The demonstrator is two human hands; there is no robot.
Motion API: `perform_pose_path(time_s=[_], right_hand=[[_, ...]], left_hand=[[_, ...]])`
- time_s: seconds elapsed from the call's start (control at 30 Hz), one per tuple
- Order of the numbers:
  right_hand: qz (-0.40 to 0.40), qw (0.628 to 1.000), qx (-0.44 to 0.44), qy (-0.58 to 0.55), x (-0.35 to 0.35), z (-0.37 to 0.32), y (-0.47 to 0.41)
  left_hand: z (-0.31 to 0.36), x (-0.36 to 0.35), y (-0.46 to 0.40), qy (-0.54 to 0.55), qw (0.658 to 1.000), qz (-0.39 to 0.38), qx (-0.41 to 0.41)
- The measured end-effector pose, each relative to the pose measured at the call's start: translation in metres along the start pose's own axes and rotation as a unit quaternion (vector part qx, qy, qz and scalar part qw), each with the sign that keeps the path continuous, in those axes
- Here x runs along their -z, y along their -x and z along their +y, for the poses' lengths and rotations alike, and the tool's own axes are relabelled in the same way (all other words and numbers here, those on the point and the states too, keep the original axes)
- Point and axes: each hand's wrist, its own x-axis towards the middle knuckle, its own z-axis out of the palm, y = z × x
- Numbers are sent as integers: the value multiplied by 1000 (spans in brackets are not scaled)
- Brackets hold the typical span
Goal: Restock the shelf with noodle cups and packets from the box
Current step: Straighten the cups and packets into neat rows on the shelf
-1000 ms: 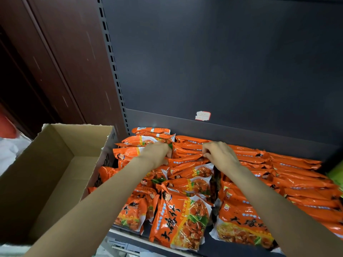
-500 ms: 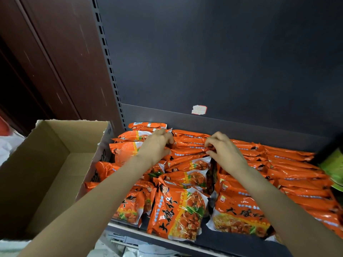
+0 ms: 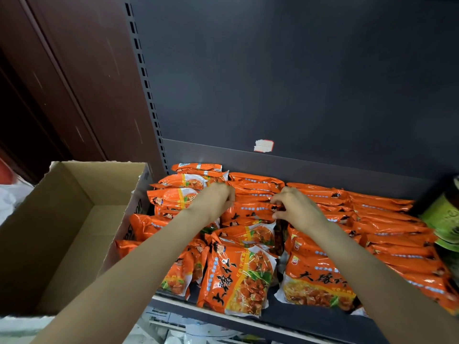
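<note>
1. Orange foil-plastic noodle packets fill the dark shelf in overlapping rows, front to back; some lean or lie skewed at the front-left.
2. Handling, as a guess: light, crinkly, slick film w/ a brittle noodle block inside. Squeeze hard and it likely cracks; film may slide between fingers. Best hold looks like the crimped end seams or a light pinch across the short edges, not the middle.
3. Packet being worked sits mid-shelf, toward the back, standing on edge in the middle row, between both hands.
4. Left hand: arm stretched fwd from lower-left, wrist about level, fingers curled down over the packet's left end. Reads as a narrow pinch on the seam; fingertips mostly hidden by the knuckles.
5. Right hand: arm reaches in from lower-right, back of hand up, thumb and forefinger closed narrow on the packet's right end, other fingers loosely curled.
6. Cardboard box stands left of the shelf, flaps up, touching the packets at the shelf's left edge; the inside that shows is bare, no cups or packets visible.
7. Judged stage: tidying/squaring the row, restock prob. near done for this box.
8. Also in view: green-labelled jar or tub at the shelf's far right, torn price sticker on the back panel.
</note>
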Motion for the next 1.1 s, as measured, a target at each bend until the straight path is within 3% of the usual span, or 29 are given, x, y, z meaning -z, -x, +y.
perform_pose_path(time_s=[0.1, 0.2, 0.37, 0.47, 0.63, 0.73, 0.93, 1.1], right_hand=[[64, 998, -21, 0, -2, 3, 1], [77, 997, -19, 13, -4, 3, 3], [103, 994, -4, 39, -7, 0, 5], [117, 993, 27, 9, -9, -3, 6], [49, 997, 45, 27, -14, -1, 9], [81, 996, 19, 34, -14, -1, 8], [151, 982, -34, -111, -10, -8, 6], [74, 993, -49, -82, -15, -8, 7]], left_hand=[[0, 3, 1, 42, 998, 52, 5], [1, 5, 2, 66, 995, 80, 6], [2, 4, 7, 23, 993, 113, 21], [-2, -2, 9, 2, 997, 69, 45], [-4, -6, 16, 23, 998, 55, 30], [-2, -4, 21, 38, 998, 59, -7], [-6, -4, 28, 55, 998, 30, -30], [-5, -2, 28, -31, 999, -32, -26]])
